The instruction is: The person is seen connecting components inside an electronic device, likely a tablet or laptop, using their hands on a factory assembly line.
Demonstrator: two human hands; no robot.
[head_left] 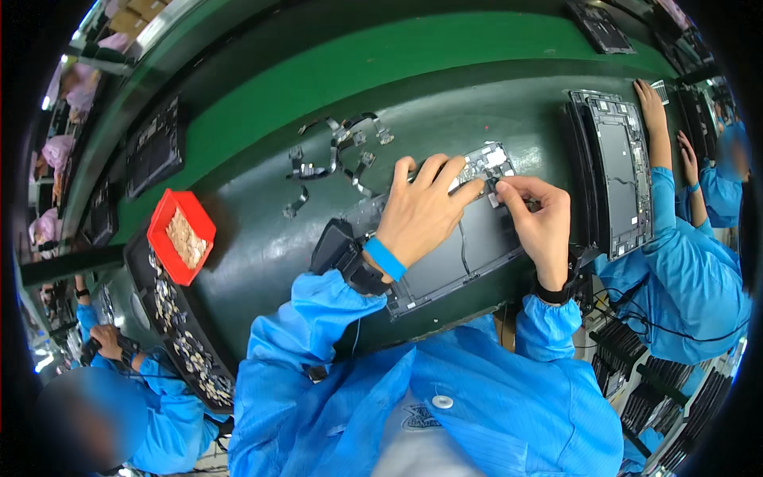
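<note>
An open dark grey laptop base (489, 230) lies on the dark workbench in front of me, tilted up toward the right. My left hand (425, 211) rests on its upper part with the fingers spread, the index finger reaching toward the board at the far right corner. There, a small silvery circuit board (493, 159) shows. My right hand (544, 222) has thumb and index finger pinched together at the board's near edge; whatever is between them is too small to make out. A thin dark cable (463, 250) runs down the base.
Several black flex cables with connectors (318, 168) lie beyond my left hand. To the left are a red bin (205, 226) of pale pieces and a black tray (199, 322) of small parts. At right, laptop bases (616, 167) stand stacked beside a co-worker's arm (658, 143).
</note>
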